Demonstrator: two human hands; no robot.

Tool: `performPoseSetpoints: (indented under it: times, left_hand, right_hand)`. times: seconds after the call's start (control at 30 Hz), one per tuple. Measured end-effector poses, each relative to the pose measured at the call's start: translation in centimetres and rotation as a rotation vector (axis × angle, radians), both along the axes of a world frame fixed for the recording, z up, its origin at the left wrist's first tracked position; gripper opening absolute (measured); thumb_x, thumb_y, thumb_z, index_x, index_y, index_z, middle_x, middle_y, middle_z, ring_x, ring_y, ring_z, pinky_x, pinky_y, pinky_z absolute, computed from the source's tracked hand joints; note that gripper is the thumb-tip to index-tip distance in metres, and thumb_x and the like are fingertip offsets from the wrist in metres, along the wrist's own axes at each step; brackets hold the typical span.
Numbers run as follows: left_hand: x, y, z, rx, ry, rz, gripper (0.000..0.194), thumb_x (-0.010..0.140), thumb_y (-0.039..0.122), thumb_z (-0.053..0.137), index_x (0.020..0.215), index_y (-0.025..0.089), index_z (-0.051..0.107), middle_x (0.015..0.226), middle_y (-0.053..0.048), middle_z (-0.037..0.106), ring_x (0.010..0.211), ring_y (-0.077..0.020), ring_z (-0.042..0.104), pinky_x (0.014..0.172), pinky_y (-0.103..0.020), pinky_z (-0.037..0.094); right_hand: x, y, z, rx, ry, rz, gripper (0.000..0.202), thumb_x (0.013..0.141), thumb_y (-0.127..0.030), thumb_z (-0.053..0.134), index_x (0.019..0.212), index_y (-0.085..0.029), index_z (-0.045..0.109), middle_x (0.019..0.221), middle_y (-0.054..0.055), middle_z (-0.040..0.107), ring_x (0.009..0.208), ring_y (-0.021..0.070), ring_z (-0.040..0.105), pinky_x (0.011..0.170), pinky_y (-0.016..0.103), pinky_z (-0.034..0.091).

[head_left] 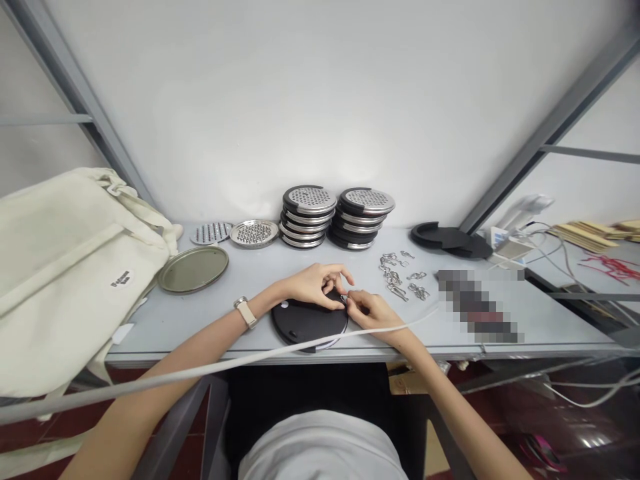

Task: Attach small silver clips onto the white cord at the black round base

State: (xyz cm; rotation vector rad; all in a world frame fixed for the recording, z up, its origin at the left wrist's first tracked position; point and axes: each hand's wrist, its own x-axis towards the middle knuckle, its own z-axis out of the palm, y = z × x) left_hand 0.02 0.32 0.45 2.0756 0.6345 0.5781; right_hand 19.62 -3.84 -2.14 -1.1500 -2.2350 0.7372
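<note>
A round black disc (310, 323) lies flat at the table's front edge, with a thin silvery rim showing at its lower right. Over its upper part, my left hand (323, 285) curves its thumb and fingers toward the disc's right edge. My right hand (373, 313) pinches a tiny metal piece (343, 300) at that edge, close to my left thumb. Whether my left fingers also grip something is too small to tell. Several small metal clasps (393, 275) lie in loose heaps to the right of my hands.
Behind stand two stacks of round grater discs (310, 217) (363, 217). Loose grater plates (254, 233) and an olive lid (194, 269) lie left, beside a cream bag (75, 267). Black holders (440, 237) sit back right. A white cable (240, 363) crosses in front of my forearms.
</note>
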Motion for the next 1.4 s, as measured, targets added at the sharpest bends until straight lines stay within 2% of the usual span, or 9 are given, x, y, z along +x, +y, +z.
performPoseSetpoints:
  times: [0.23, 0.53, 0.77, 0.97, 1.17, 1.4]
  left_hand:
    - [0.06, 0.02, -0.06, -0.035, -0.025, -0.012, 0.050, 0.064, 0.025, 0.074, 0.108, 0.017, 0.053, 0.085, -0.003, 0.065, 0.053, -0.0045, 0.042, 0.051, -0.018, 0.036]
    - [0.19, -0.20, 0.13, -0.042, -0.022, -0.024, 0.043, 0.066, 0.017, 0.070, 0.106, 0.017, 0.052, 0.088, -0.002, 0.065, 0.058, -0.0060, 0.041, 0.052, -0.017, 0.035]
    - [0.16, -0.09, -0.07, 0.015, -0.027, 0.004, 0.045, 0.064, 0.016, 0.071, 0.105, 0.019, 0.054, 0.085, 0.000, 0.060, 0.064, -0.0076, 0.044, 0.056, -0.018, 0.037]
    - [0.07, -0.02, -0.14, -0.004, -0.045, -0.017, 0.043, 0.065, 0.018, 0.071, 0.104, 0.018, 0.054, 0.085, -0.001, 0.062, 0.065, -0.0078, 0.046, 0.060, -0.019, 0.040]
    - [0.09, -0.05, -0.07, -0.047, -0.054, -0.014, 0.043, 0.063, 0.019, 0.073, 0.103, 0.018, 0.055, 0.085, -0.002, 0.064, 0.062, -0.0070, 0.048, 0.058, -0.019, 0.041]
    - [0.07, -0.06, -0.02, -0.076, -0.054, -0.026, 0.041, 0.065, 0.019, 0.073, 0.101, 0.017, 0.055, 0.089, -0.005, 0.065, 0.065, -0.0082, 0.052, 0.062, -0.021, 0.043]
  right_hand:
    - [0.08, 0.17, -0.30, -0.037, 0.015, 0.018, 0.023, 0.080, -0.022, 0.041, 0.058, -0.019, 0.035, 0.054, -0.006, 0.032, 0.051, 0.0083, 0.031, 0.049, 0.022, 0.024]
    - [0.59, 0.28, -0.53, -0.056, 0.030, 0.020, 0.023, 0.080, -0.021, 0.042, 0.060, -0.020, 0.032, 0.056, -0.006, 0.028, 0.053, 0.0087, 0.029, 0.050, 0.022, 0.024]
    - [0.15, 0.08, -0.04, 0.024, 0.023, 0.065, 0.023, 0.089, -0.025, 0.037, 0.067, -0.019, 0.041, 0.060, -0.003, 0.042, 0.056, 0.0108, 0.040, 0.055, 0.023, 0.031]
    - [0.07, 0.27, -0.31, 0.034, -0.037, 0.045, 0.027, 0.087, -0.021, 0.039, 0.060, -0.019, 0.036, 0.055, -0.004, 0.038, 0.053, 0.0097, 0.038, 0.053, 0.023, 0.028]
    - [0.08, 0.18, -0.54, 0.090, -0.019, 0.058, 0.027, 0.092, -0.027, 0.036, 0.068, -0.018, 0.044, 0.062, -0.001, 0.047, 0.061, 0.0124, 0.046, 0.061, 0.025, 0.034]
    - [0.06, -0.01, -0.73, 0.151, -0.044, 0.026, 0.029, 0.092, -0.026, 0.037, 0.065, -0.019, 0.044, 0.059, -0.001, 0.047, 0.057, 0.0125, 0.045, 0.059, 0.025, 0.033]
